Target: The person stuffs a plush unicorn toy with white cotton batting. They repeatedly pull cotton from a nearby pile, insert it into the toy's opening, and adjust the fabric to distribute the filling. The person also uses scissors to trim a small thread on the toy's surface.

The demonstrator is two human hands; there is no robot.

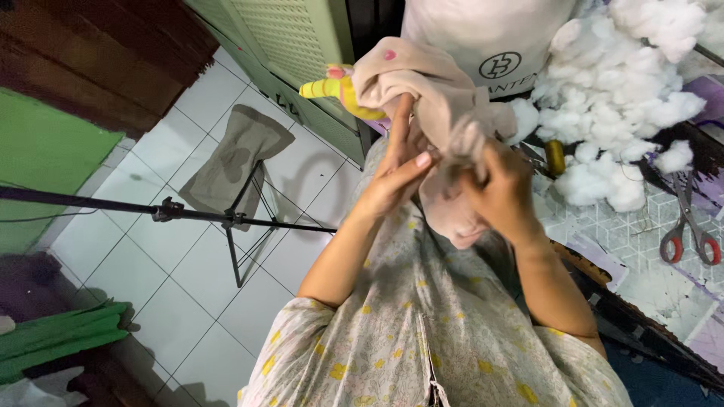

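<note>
Beige plush toy [422, 83] with a yellow horn [320, 88] hung above the lap, pinched by both hands — left hand [396, 181] and right hand [501, 188] each clenched on its fabric. Rightward lay white stuffing [618, 98], then red-handled scissors [690, 226] on the patterned mat [603, 226].

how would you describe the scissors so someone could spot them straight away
Start at the big heap of white stuffing at upper right. Just below it, on the pale patterned mat near the right edge, lie the scissors. Their red-and-grey handle loops mark them out from all the white fluff.
</note>
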